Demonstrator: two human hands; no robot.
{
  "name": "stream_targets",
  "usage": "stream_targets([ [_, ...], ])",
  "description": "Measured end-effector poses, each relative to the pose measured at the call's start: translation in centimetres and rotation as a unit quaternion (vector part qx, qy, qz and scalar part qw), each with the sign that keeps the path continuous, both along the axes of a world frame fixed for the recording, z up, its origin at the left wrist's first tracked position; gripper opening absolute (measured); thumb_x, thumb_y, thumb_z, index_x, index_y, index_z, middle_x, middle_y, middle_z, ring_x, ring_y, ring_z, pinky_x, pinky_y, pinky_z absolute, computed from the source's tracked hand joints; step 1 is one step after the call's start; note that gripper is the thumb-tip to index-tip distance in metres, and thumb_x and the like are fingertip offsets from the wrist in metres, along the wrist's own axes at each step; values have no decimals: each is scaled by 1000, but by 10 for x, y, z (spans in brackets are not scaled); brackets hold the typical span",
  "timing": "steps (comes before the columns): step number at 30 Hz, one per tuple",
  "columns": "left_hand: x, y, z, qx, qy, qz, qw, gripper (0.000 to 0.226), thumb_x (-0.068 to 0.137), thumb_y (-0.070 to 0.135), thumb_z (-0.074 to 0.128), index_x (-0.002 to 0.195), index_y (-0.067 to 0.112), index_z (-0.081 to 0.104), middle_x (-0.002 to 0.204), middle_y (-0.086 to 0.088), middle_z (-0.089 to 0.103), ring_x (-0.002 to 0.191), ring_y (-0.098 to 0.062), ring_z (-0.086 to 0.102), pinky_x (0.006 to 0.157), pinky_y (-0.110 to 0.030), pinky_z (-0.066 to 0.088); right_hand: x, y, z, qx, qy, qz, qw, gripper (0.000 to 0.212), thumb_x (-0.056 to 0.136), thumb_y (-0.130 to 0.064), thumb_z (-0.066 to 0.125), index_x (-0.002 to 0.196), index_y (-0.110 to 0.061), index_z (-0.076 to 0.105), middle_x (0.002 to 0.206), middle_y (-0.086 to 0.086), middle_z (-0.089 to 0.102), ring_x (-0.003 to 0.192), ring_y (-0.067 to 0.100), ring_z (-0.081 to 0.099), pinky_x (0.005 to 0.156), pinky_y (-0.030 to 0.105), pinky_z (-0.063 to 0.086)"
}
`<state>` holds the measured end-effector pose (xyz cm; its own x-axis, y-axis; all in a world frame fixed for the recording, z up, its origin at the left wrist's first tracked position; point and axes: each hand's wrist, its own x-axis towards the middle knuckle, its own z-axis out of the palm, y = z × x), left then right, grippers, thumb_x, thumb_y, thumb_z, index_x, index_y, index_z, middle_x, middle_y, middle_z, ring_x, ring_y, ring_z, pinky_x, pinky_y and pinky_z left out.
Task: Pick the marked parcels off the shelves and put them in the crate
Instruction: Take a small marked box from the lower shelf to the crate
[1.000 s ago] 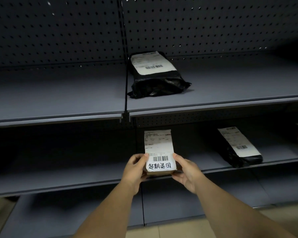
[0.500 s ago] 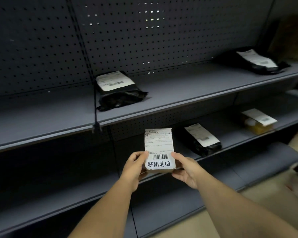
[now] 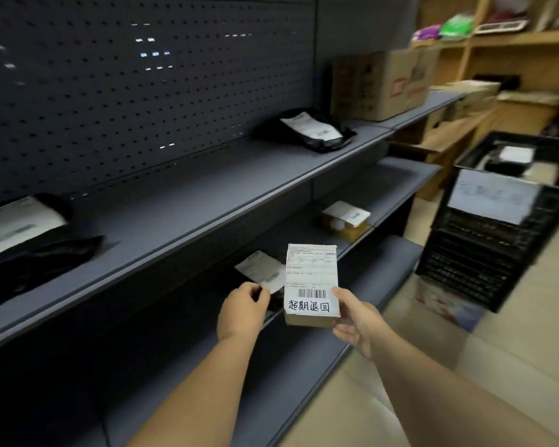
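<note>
Brown cardboard shows at the lower edge of the small parcel point(image 3: 311, 285) our right hand point(image 3: 355, 321) grips by its right side, white label up with handwritten characters under the barcode. Our left hand point(image 3: 241, 312) is just beside it, apart, fingers loosely curled around nothing. We hold it in front of the grey shelves point(image 3: 188, 201). Off to the right stands the black crate point(image 3: 494, 240), with parcels already inside.
</note>
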<state>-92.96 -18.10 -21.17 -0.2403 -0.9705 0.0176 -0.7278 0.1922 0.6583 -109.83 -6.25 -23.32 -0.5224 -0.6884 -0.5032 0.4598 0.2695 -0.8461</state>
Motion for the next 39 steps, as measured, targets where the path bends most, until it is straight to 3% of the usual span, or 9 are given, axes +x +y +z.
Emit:
stream_targets([
  [3, -57, 0, 8, -83, -64, -57, 993, 38, 91, 45, 49, 117, 20, 61, 113, -3, 64, 102, -23, 59, 78, -33, 46, -45, 17, 2, -5, 5, -49, 999, 33, 81, -45, 65, 92, -15, 68, 67, -8, 74, 55, 7, 69, 62, 25, 49],
  [7, -135, 4, 20, -187, -147, -147, 960, 38, 90, 47, 49, 115, 21, 60, 111, -3, 63, 105, -24, 57, 82, -36, 43, -106, 37, 8, -7, 5, -110, 994, 33, 83, -44, 64, 96, -14, 67, 96, 1, 73, 88, 20, 68, 71, 29, 49],
  [12, -229, 16, 32, -266, -199, -222, 917, 34, 89, 50, 47, 105, 23, 61, 104, 0, 63, 99, -22, 57, 78, -34, 40, -181, 66, 19, -7, 10, -161, 987, 27, 87, -39, 60, 91, -14, 67, 88, 1, 70, 77, 17, 62, 66, 27, 46],
  [15, -284, 26, 36, -291, -194, -253, 902, 35, 89, 50, 47, 106, 22, 60, 107, 0, 63, 102, -22, 56, 81, -33, 40, -225, 86, 26, -9, 12, -185, 983, 24, 87, -37, 60, 89, -14, 67, 81, -1, 70, 71, 14, 62, 66, 27, 46],
  [21, -377, 51, 41, -315, -166, -301, 885, 34, 89, 47, 47, 107, 21, 61, 107, 0, 64, 102, -22, 55, 84, -33, 39, -300, 122, 33, 5, 32, -235, 972, 25, 84, -38, 64, 88, -13, 65, 85, 2, 67, 77, 18, 60, 79, 33, 50],
  [24, -412, 62, 44, -320, -155, -320, 878, 34, 90, 47, 47, 106, 21, 61, 107, 0, 63, 101, -22, 56, 81, -34, 39, -328, 133, 39, -1, 35, -254, 966, 24, 84, -38, 64, 87, -14, 63, 81, 1, 65, 72, 16, 59, 68, 28, 48],
  [31, -471, 65, 55, -329, -142, -338, 870, 34, 90, 47, 45, 104, 20, 60, 107, 0, 63, 101, -22, 55, 79, -33, 38, -374, 135, 46, -16, 26, -296, 955, 24, 86, -36, 63, 89, -12, 61, 85, 4, 67, 76, 19, 62, 71, 28, 49],
  [39, -552, 27, 61, -340, -119, -356, 862, 33, 91, 46, 45, 103, 19, 60, 105, 0, 63, 98, -22, 55, 78, -33, 38, -443, 101, 59, -49, 48, -333, 940, 22, 86, -35, 62, 86, -13, 64, 63, -2, 72, 70, 17, 67, 58, 26, 52],
])
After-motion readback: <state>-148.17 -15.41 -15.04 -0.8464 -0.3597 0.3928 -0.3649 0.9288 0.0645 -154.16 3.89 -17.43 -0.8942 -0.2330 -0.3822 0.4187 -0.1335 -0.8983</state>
